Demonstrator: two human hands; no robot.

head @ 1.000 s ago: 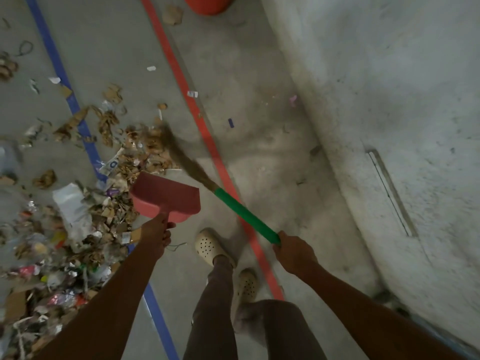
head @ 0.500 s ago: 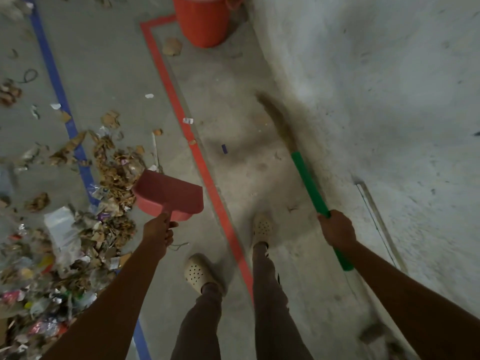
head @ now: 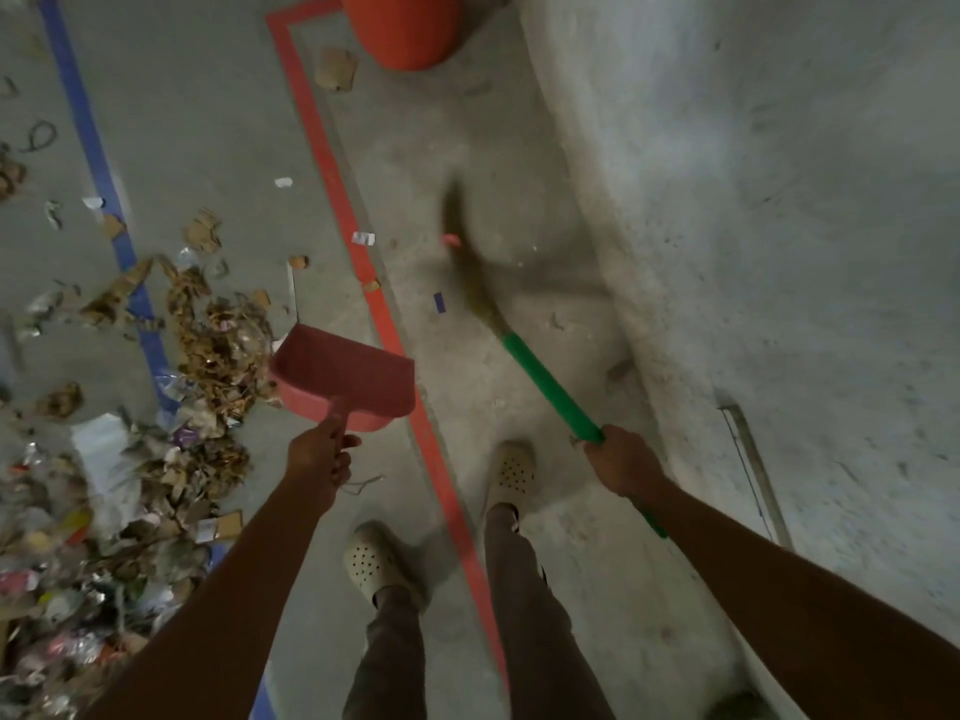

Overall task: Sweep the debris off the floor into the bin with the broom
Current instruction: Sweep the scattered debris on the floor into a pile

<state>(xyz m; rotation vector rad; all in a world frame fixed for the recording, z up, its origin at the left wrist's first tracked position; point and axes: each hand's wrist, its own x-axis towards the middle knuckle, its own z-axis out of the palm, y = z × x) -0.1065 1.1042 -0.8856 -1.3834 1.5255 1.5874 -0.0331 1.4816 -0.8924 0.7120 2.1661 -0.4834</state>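
Broom lies centre-right in the frame. Its long axis is a diagonal that runs from under the right forearm at lower right up toward the middle. The bristles lead, pointing up and slightly left toward the orange bin at the top edge. They are smeared with motion blur, so I cannot tell whether they touch the floor.

The right hand has its grip clamped round the green handle, well down the shaft. The left hand has its grip closed on the stem of a red dustpan, which is held beside the debris heaped at left.

The main risk, as I judge it, is a fast stroke flicking the pink scrap and the blue scrap sideways. They could end up against the wall or across the red tape line rather than nearer the bin. The one-handed hold gives little control over the head (a long lever held far from its working end). The pan could also tip if attention stays on the broom, though I cannot see whether it holds anything.
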